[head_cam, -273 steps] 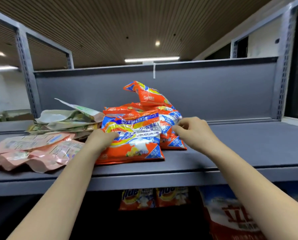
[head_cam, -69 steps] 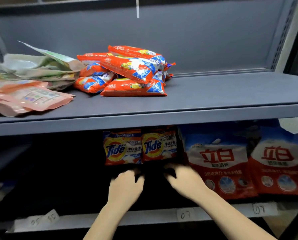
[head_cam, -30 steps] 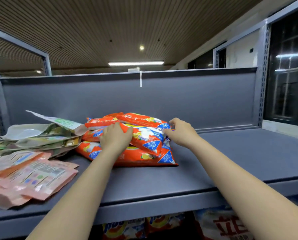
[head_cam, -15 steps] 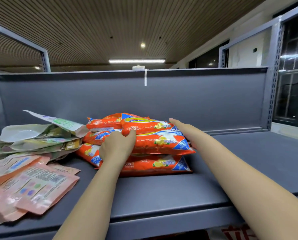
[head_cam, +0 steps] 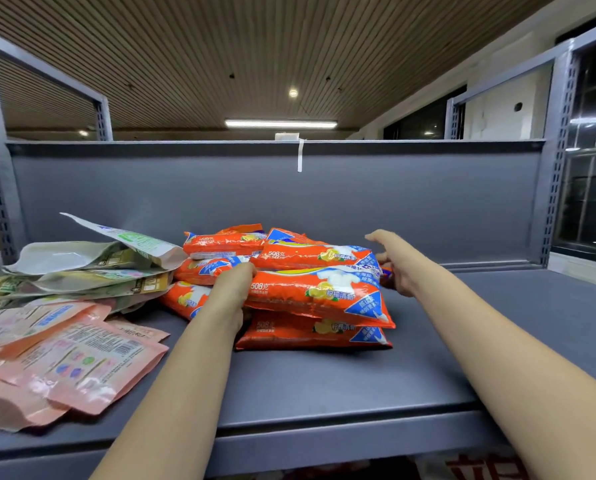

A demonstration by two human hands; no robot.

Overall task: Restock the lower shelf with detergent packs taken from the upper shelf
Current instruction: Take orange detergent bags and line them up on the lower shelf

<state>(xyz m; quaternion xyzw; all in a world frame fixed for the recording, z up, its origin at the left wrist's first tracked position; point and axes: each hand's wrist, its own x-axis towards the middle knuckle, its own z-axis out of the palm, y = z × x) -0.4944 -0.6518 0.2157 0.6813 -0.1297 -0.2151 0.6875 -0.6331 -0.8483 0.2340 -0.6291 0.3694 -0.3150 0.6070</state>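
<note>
On the upper shelf (head_cam: 324, 386), a heap of orange detergent packs (head_cam: 310, 271) sits toward the back, left of the middle and well back from the front edge. At least six packs can be counted, though those underneath are partly hidden. They lie flat, and the ones in front have their long axes running left to right, roughly parallel to the front edge, with their blue triangular corners pointing right. The top front pack (head_cam: 319, 296) reads "508克" near its left end, and the same mark shows on the pack above and behind it and on the bottom pack (head_cam: 310, 332); the smaller Chinese lettering beside the lemon picture is too fine to read. The left hand (head_cam: 232, 294) grips the left end of the top front pack, fingers curled over it. The right hand (head_cam: 395, 263) is at the heap's right end with its thumb raised; its fingers go behind the packs, so I cannot tell what they hold. Toward the shelf's left edge lie pink pouches (head_cam: 64, 362), at least three, near the front, and behind them a stack of pale green pouches (head_cam: 92, 265), whose count is unclear.
</note>
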